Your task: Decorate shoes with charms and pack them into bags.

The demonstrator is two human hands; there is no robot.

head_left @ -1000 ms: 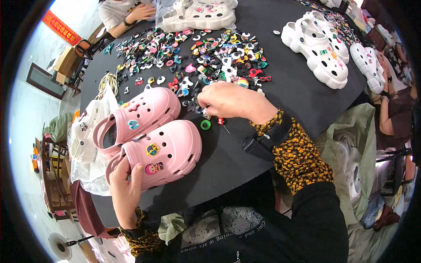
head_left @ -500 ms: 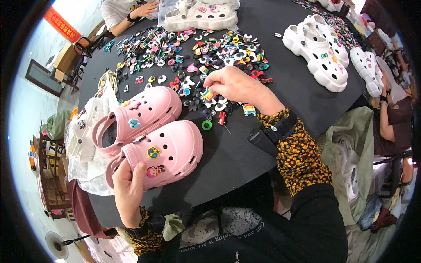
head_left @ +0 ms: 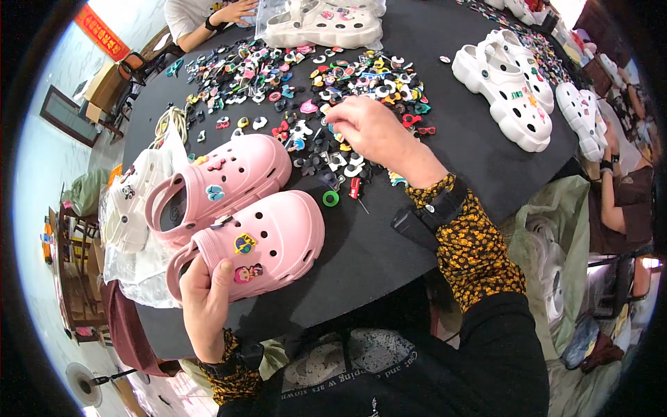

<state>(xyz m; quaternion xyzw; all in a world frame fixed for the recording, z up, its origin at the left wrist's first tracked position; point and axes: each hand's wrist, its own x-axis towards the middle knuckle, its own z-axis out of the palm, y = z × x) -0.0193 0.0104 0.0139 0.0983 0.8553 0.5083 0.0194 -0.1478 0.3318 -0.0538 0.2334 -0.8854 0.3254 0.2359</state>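
Observation:
My left hand [head_left: 206, 297] grips the heel end of a pink clog [head_left: 288, 226], thumb on its side. That clog carries a round yellow-and-blue shoe charm [head_left: 244, 243] and a pink-haired figure charm [head_left: 247, 273]. Just behind it on the table lies a second pink clog [head_left: 258, 158], with a blue flip-flop charm [head_left: 215, 193]. My right hand [head_left: 381, 135] hangs palm down over the near part of a pile of loose shoe charms [head_left: 372, 82]. Its fingers are curled together, and whatever is between them is hidden. A green ring [head_left: 331, 199] and a red charm [head_left: 355, 187] lie near the wrist.
White clogs in plastic bags [head_left: 128, 222] lie at the left, and others [head_left: 323, 28] at the far side. Two white clogs with charms [head_left: 511, 104] stand on the right of the black table [head_left: 375, 243]. Co-workers' arms [head_left: 208, 28] show at the far left and right edge.
My right hand has moved slightly up and left over the charms, its fingers curling in. The colourful charm at its fingertips is no longer visible. My left hand keeps its hold on the clog.

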